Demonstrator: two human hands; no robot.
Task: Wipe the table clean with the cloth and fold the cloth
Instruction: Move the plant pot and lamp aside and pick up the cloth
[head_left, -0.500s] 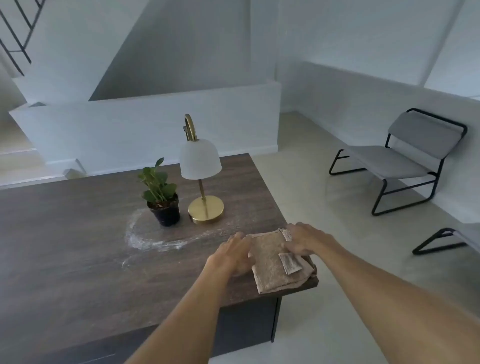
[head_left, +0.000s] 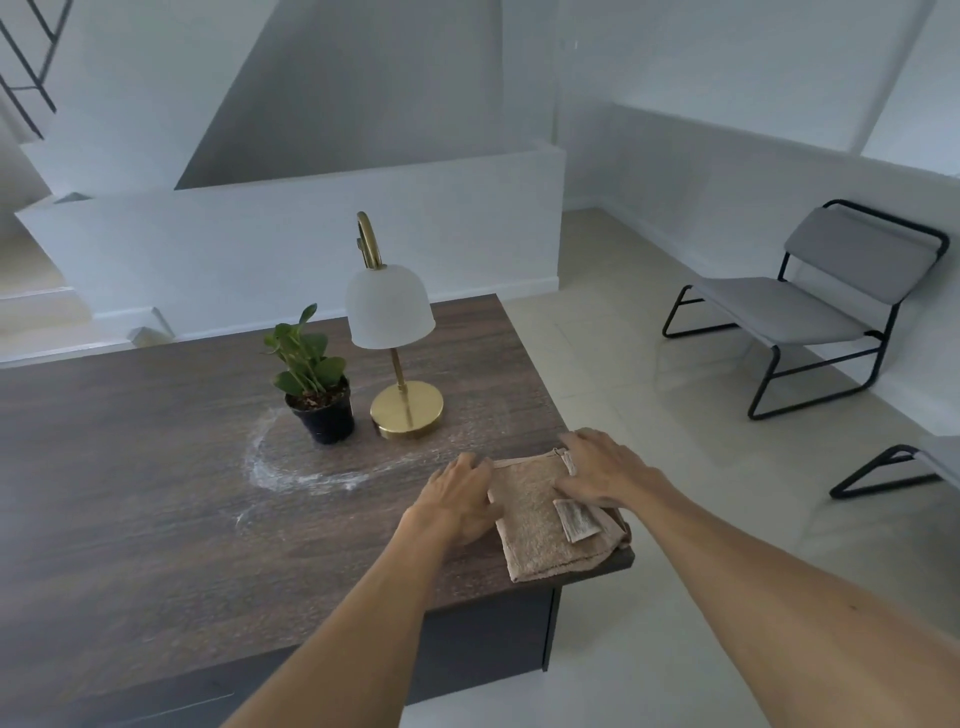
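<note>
Our fingers lie fairly straight on both sides of the folded cloth (head_left: 540, 514): those of our left hand (head_left: 460, 499) rest flat against its left edge, loosely together, and those of our right hand (head_left: 602, 475) are slightly spread and press down on its upper right part. Neither hand curls round the fabric. We see the tan cloth lying flat at the near right corner of the dark wooden surface (head_left: 156, 519), between our two hands, its long axis running away from us and tilted a little to the left; its near end reaches the surface's edge. A pale label (head_left: 574, 519) sticks out just below our right fingers. Beyond our left fingers a curved streak of white powder (head_left: 291, 475) lies on the wood. Farther out stand a small potted plant (head_left: 314, 384) and, just to its right, a brass lamp (head_left: 395, 332) with a white shade. Well to the right of our right hand, grey chairs (head_left: 810, 306) stand on the floor.
</note>
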